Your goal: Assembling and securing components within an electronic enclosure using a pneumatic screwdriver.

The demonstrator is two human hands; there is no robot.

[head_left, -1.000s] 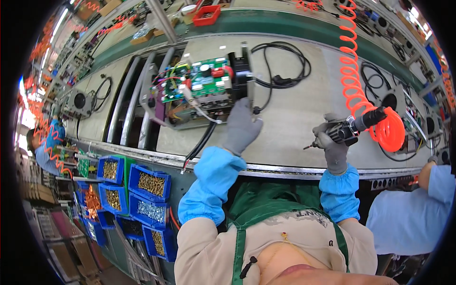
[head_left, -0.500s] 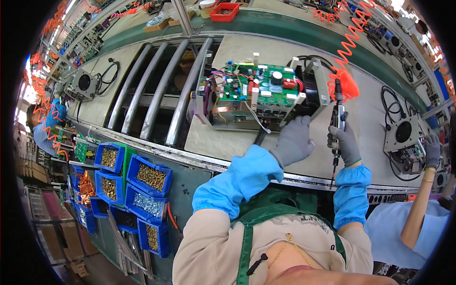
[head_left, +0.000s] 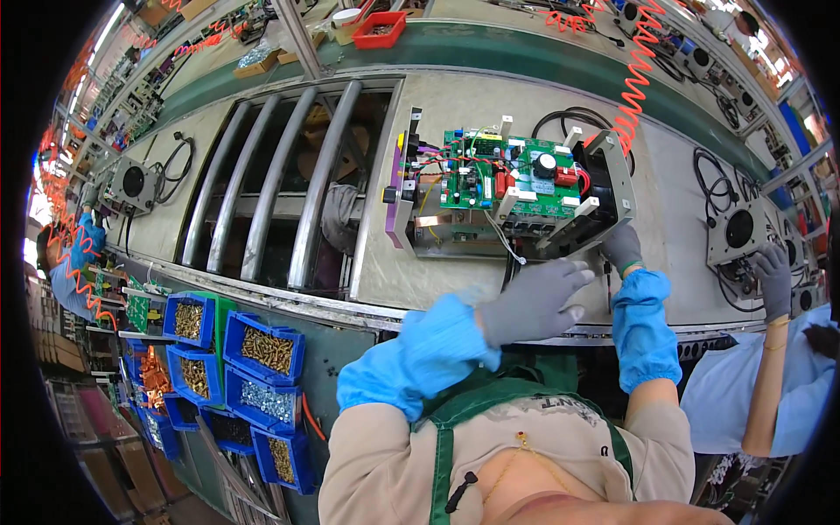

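An open metal chassis (head_left: 464, 245) with a green circuit board (head_left: 525, 179), coloured wires and a purple side panel sits on the bench before me. My left hand (head_left: 535, 302), in a grey glove, is just in front of its near edge, fingers stretched out and apart with nothing in them. By the chassis's near right corner is my right hand (head_left: 623, 247), gloved and closed, partly hidden by the end panel. A thin dark screwdriver bit (head_left: 610, 284) shows below it; the tool's body is hidden. An orange coiled air hose (head_left: 637, 83) drops behind that panel.
Metal rollers (head_left: 308, 184) lie left of the chassis. Blue bins (head_left: 264, 350) of screws and small hardware stand at the lower left. To the right, a co-worker's gloved hand (head_left: 772, 278) touches a unit with a fan (head_left: 739, 229). A black cable (head_left: 573, 114) lies behind the chassis.
The chassis has shifted right along the bench. My left hand has come off its near side toward me, and my right hand with the screwdriver has moved in against its right corner.
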